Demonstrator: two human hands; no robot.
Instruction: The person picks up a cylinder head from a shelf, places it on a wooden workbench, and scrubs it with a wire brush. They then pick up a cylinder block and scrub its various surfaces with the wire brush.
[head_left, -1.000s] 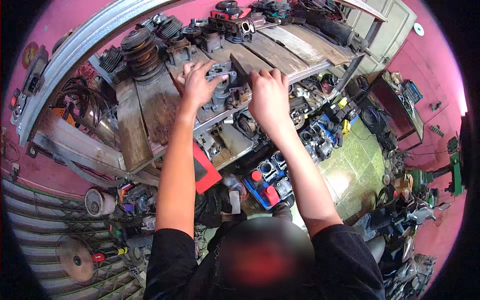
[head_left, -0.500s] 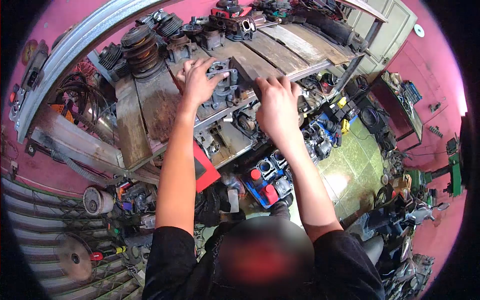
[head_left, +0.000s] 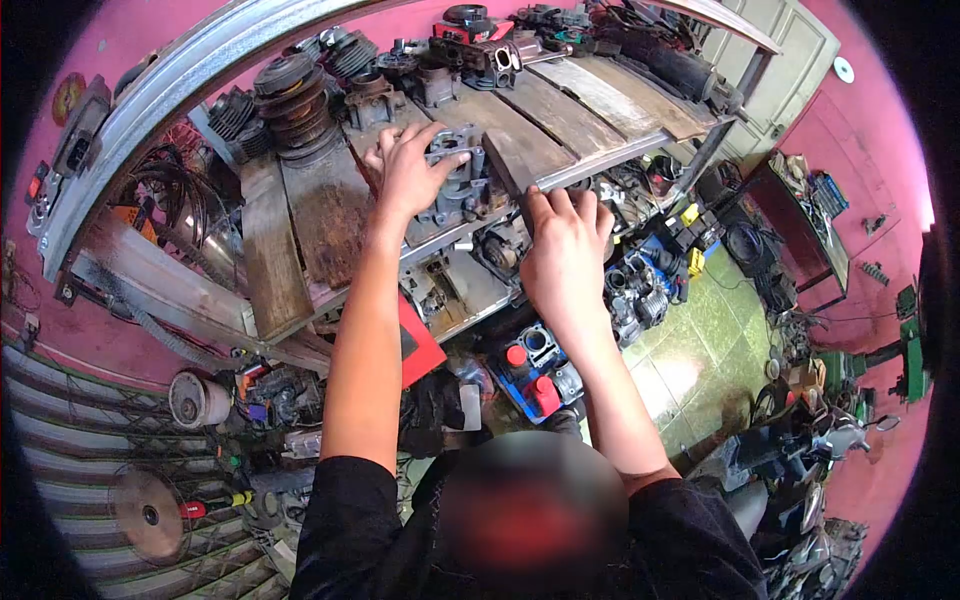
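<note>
My left hand (head_left: 405, 175) grips a grey cast-metal engine part (head_left: 458, 190) at the front edge of the wooden shelf, its thumb lying over the top and its fingers behind. My right hand (head_left: 568, 245) is closed around the near end of a dark, flat bar (head_left: 508, 163), a file by its look. The bar's far end lies right against the right side of the engine part. Most of the gripped end is hidden under my fingers.
Finned cylinders (head_left: 290, 95) and other engine pieces stand along the back of the plank shelf (head_left: 325, 225). Below, a blue tray (head_left: 515, 385) holds engine blocks and red pieces. A red box (head_left: 420, 345) sits under the front edge. Metal parts crowd the floor.
My right hand has moved down toward me, drawing the dark bar along the side of the engine part. My left hand keeps its hold; the whole view has shifted slightly.
</note>
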